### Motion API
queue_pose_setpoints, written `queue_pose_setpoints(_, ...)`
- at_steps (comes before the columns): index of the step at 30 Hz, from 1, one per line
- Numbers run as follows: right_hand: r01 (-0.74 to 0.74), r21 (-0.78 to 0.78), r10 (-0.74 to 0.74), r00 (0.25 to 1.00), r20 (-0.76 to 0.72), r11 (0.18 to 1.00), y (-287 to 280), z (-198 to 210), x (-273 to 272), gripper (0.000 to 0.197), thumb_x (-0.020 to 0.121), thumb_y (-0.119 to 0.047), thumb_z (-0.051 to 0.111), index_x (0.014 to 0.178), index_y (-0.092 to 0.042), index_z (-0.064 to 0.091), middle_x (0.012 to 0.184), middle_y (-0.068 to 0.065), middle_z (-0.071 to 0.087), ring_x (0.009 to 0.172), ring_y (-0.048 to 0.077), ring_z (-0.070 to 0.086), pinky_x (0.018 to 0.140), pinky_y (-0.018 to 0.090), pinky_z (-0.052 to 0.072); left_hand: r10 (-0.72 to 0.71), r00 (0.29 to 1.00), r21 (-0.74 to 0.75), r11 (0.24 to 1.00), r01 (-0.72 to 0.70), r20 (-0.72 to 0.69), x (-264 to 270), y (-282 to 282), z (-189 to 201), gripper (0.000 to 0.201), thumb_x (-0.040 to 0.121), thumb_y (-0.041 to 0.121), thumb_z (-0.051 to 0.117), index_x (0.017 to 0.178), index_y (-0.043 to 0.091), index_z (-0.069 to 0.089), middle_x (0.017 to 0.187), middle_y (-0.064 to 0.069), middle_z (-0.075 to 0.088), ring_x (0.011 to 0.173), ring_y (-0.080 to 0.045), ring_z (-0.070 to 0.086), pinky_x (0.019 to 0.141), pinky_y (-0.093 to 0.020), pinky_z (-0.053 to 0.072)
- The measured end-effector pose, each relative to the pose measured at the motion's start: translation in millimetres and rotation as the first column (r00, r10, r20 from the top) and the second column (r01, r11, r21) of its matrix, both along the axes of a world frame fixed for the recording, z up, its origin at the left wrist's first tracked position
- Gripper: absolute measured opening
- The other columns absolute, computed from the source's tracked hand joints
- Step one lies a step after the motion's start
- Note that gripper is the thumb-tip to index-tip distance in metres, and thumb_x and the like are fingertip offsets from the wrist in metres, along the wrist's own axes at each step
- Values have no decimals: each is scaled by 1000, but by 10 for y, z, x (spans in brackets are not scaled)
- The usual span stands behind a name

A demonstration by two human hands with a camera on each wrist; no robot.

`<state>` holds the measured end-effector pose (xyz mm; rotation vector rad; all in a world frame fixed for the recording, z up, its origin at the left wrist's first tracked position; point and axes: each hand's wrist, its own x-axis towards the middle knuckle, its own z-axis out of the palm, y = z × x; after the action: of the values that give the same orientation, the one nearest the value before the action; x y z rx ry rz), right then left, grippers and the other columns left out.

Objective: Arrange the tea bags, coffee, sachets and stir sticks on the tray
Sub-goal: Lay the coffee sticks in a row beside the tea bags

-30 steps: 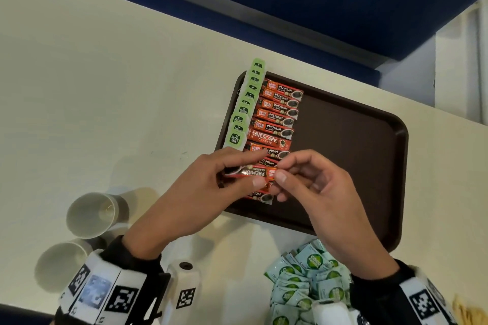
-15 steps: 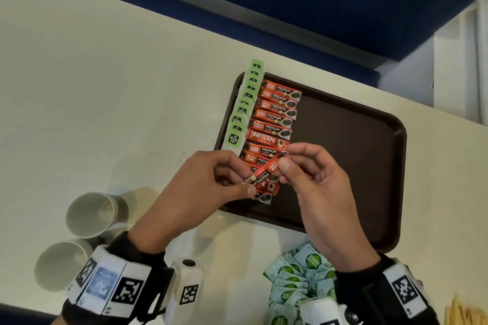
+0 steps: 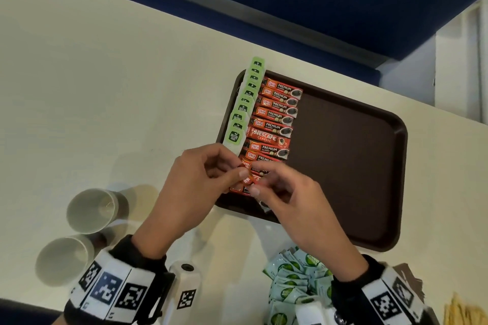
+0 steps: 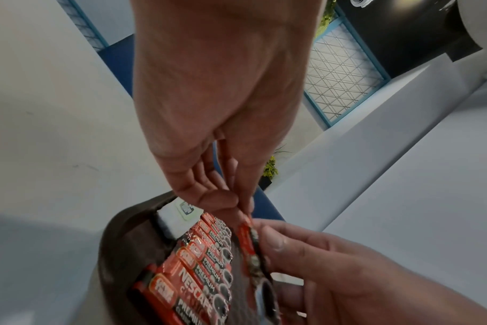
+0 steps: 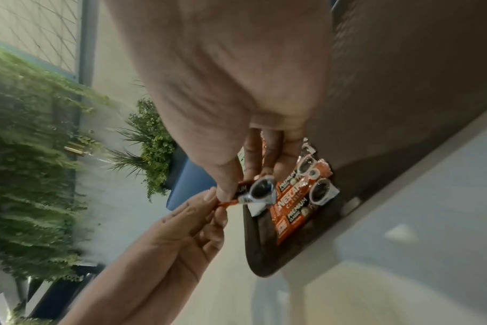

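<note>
A brown tray (image 3: 343, 166) holds a column of green-tagged tea bags (image 3: 245, 103) along its left rim. Beside them lies a row of red coffee sachets (image 3: 274, 119). Both hands hold one more red coffee sachet (image 3: 249, 179) above the near end of that row. My left hand (image 3: 240, 170) pinches its left end and my right hand (image 3: 258, 179) pinches its right end. In the left wrist view the sachet (image 4: 249, 246) stands on edge over the row (image 4: 203, 263). In the right wrist view my thumb (image 5: 225, 189) presses the sachet (image 5: 257, 191).
A pile of pale green sachets (image 3: 293, 280) lies on the table near my right wrist. Yellowish stir sticks (image 3: 462, 311) show at the bottom right corner. Two paper cups (image 3: 91, 210) (image 3: 63, 258) lie at the left. The tray's right half shows bare brown surface.
The sachet, held flat between both hands a second ago, has been turned up on its edge and brought down to the near end of the coffee row. Both hands stayed on it.
</note>
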<state>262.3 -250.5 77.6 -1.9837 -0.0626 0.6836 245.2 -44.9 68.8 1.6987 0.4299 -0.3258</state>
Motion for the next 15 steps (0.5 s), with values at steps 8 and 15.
queue_pose_setpoints(8,84,-119,-84,996,4,989,-128,-263,-152,24,92,-1,79,90,-25,73,89,-7,74,85,10,71,75,22,58,-98,995,375,921,103,-34,-227,-21,-281,21,90,22,87,87,31,69,72,14,75,70,-3,68,61,-13,46)
queue_pose_setpoints(15,159,-213,-136,984,118,964,-98,-415,-215,25,88,-3,84,90,-23,70,98,-7,65,86,5,66,70,11,50,-199,978,659,744,109,62,-306,-131,-431,28,85,32,90,98,31,66,74,19,70,74,-9,53,75,-32,36)
